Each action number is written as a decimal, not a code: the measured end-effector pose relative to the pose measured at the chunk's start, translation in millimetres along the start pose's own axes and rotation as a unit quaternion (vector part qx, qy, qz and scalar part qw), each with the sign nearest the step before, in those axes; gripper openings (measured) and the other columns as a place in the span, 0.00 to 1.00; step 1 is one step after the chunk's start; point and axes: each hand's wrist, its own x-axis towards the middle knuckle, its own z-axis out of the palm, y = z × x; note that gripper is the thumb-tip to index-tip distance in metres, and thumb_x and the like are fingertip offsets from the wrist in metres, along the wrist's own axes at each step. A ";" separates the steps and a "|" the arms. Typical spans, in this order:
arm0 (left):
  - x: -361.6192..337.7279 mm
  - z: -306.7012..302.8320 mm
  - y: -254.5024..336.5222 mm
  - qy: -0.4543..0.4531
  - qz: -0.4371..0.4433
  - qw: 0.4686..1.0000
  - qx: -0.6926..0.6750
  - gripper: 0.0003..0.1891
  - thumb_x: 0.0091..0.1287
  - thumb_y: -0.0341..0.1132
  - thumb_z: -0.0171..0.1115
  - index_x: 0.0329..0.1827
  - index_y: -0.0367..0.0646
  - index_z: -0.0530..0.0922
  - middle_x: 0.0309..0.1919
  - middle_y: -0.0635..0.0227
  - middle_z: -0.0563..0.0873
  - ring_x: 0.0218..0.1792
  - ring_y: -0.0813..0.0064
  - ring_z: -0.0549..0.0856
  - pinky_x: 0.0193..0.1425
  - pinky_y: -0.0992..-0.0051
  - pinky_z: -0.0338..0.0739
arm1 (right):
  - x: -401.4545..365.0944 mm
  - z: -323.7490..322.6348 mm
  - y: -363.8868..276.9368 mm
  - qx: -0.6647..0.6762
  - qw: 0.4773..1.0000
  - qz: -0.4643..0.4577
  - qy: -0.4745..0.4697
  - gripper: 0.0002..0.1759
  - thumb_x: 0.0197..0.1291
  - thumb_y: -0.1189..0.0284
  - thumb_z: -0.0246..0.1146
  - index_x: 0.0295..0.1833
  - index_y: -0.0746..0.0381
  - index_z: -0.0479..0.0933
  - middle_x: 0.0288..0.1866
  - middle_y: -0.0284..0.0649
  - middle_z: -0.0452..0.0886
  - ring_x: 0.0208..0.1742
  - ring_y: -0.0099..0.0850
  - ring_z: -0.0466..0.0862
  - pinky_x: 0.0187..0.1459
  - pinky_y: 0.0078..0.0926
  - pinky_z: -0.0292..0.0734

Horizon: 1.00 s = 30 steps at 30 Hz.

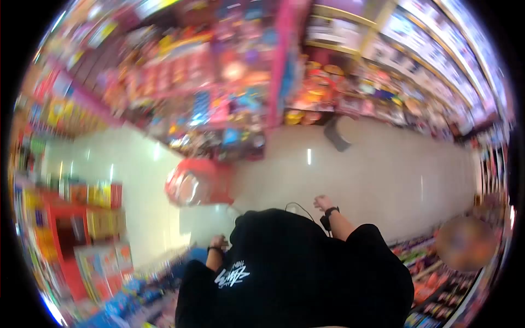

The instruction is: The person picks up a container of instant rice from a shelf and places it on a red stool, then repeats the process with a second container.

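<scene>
My left hand [219,241], with a dark band at the wrist, hangs low beside the black shirt [306,268]. Its fingers are small and smeared, so their pose is unclear. My right hand [322,203] is out over the pale floor with fingers loosely apart and nothing visible in it; a dark watch or band is on that wrist. A thin black cord [299,206] loops near the right forearm. Ahead of my left hand, apart from it, a red basket-like container [216,177] holds something clear and shiny.
Blurred shelves of colourful small goods [235,104] stand ahead, with more shelves [383,104] curving to the right. A dark curved object [336,134] lies on the glossy floor [383,169]. Boxes on a red stand [65,240] are at left; packed displays [437,284] flank the body.
</scene>
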 end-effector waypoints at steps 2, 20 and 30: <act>16.5 -21.5 37.2 -0.025 0.060 0.994 0.092 0.17 0.55 0.46 0.64 0.40 0.43 0.79 0.34 0.56 0.85 0.34 0.56 0.85 0.37 0.59 0.80 | -6.5 -34.4 52.5 0.085 0.995 0.052 0.029 0.18 0.59 0.62 0.56 0.51 0.61 0.73 0.38 0.38 0.82 0.35 0.28 0.81 0.32 0.30 0.72; 322.6 -75.2 457.0 -0.205 0.016 0.973 -0.109 0.15 0.61 0.42 0.54 0.43 0.40 0.76 0.31 0.58 0.84 0.29 0.65 0.85 0.27 0.69 0.77 | -49.0 -181.1 242.5 0.257 0.950 0.125 0.124 0.21 0.55 0.62 0.55 0.51 0.63 0.75 0.42 0.38 0.84 0.37 0.28 0.84 0.29 0.24 0.74; 428.1 -56.5 622.4 -0.330 -0.068 0.940 0.058 0.18 0.62 0.42 0.52 0.50 0.40 0.75 0.34 0.57 0.84 0.34 0.64 0.83 0.32 0.63 0.75 | -52.2 -321.3 259.8 0.395 0.865 0.117 0.287 0.19 0.56 0.62 0.55 0.47 0.65 0.76 0.37 0.41 0.83 0.35 0.28 0.83 0.32 0.23 0.75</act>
